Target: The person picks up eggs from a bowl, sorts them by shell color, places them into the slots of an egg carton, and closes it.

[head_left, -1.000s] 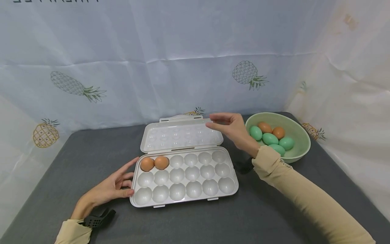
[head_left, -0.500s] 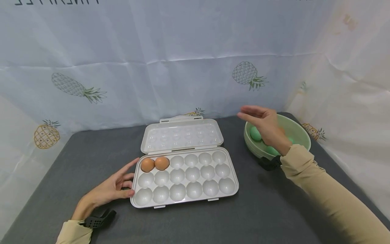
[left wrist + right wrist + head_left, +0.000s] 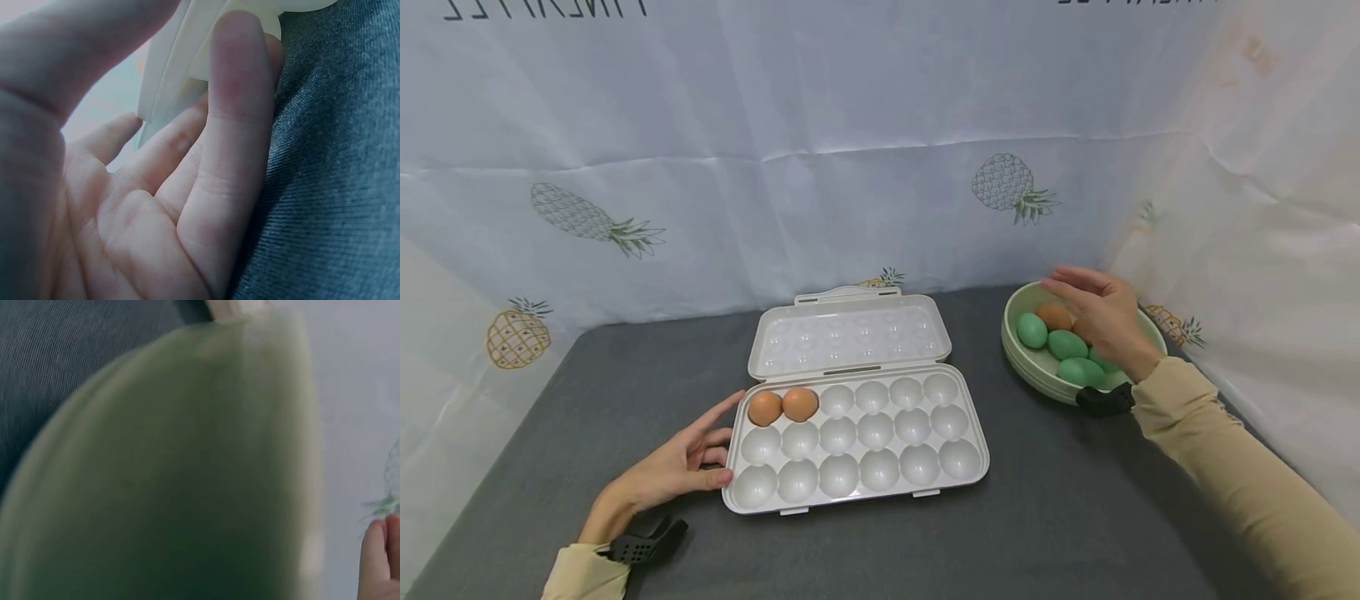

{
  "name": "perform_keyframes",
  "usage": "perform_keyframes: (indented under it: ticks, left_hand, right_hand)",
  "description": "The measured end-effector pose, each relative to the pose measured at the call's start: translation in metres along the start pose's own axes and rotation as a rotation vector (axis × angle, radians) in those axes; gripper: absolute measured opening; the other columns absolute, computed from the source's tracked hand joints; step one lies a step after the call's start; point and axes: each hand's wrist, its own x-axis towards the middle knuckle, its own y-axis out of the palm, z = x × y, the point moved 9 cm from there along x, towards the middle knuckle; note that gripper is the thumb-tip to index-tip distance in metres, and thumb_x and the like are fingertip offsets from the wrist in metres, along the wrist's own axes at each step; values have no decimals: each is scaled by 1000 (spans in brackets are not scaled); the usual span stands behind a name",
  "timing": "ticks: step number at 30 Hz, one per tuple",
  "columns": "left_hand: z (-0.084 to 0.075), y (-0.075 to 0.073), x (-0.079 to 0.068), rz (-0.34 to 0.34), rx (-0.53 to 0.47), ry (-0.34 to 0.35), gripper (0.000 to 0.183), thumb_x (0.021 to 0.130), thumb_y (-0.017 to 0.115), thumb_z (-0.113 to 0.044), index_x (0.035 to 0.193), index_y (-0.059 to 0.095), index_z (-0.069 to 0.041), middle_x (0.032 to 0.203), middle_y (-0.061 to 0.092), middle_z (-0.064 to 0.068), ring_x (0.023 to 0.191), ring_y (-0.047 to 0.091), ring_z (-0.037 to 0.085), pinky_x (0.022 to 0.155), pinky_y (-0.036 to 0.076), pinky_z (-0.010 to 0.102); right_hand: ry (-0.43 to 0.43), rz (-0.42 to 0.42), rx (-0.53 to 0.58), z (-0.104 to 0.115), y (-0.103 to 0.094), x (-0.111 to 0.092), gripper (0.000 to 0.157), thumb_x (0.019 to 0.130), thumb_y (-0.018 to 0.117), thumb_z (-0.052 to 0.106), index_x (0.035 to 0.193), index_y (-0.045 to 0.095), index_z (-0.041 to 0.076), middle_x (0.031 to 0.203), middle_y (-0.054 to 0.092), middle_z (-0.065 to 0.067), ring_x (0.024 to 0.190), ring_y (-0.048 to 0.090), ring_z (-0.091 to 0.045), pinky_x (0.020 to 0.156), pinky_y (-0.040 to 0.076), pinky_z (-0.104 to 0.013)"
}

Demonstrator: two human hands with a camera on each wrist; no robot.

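Observation:
A white plastic egg box (image 3: 857,502) lies with its lid (image 3: 850,302) folded back. Two brown eggs (image 3: 765,408) sit side by side in the back row at its left end. My left hand (image 3: 677,467) touches that end, index fingertip near the hinge corner and thumb by the front; in the left wrist view its fingers (image 3: 234,94) lie against the pale edge. Over a light green bowl (image 3: 1026,367) hovers my right hand (image 3: 1108,321), fingers slightly bent and holding nothing. Several green eggs (image 3: 1081,372) and a brown egg (image 3: 1054,316) show in the bowl, others partly hidden behind the hand.
The dark grey table (image 3: 880,558) is enclosed by a white curtain (image 3: 820,217) printed with pineapples, close behind the lid and the bowl. In the right wrist view the bowl's outer wall (image 3: 175,475) fills much of the picture.
My right hand has moved right, from above the egg box's lid to over the bowl. The left hand has stayed at the box's left end.

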Motion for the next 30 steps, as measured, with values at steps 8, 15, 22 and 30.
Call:
perform_keyframes:
  ticks: [8,15,22,30]
  left_hand:
    - [0,-1,-1,-16,8,-12,98,100,59,4,165,-9,-22,142,57,-11,108,69,8,88,59,30]
    - [2,-1,-1,-30,14,-25,98,100,60,3,165,-8,-22,142,57,-11,108,69,8,88,59,30]
    - [1,-2,-1,-41,32,-36,97,100,61,2,165,-8,-21,142,56,-11,108,70,10,89,59,31]
    - [0,-2,-1,-41,28,-31,98,100,60,3,165,-9,-19,143,57,-11,108,70,10,88,59,32]
  right_hand:
    - [92,-21,-127,-13,-23,-2,25,94,76,15,117,75,23,107,71,22,108,59,9,92,52,-12]
    - [131,-77,-409,-22,-49,-8,44,95,74,28,137,65,17,93,69,34,101,55,13,84,49,-9]
    - [223,-126,-551,-30,-71,-8,59,96,70,41,147,55,15,89,61,42,112,55,2,89,49,-12]
    - [333,-62,-594,-40,-73,-7,79,98,65,48,158,36,4,90,50,41,156,14,-44,125,22,-57]
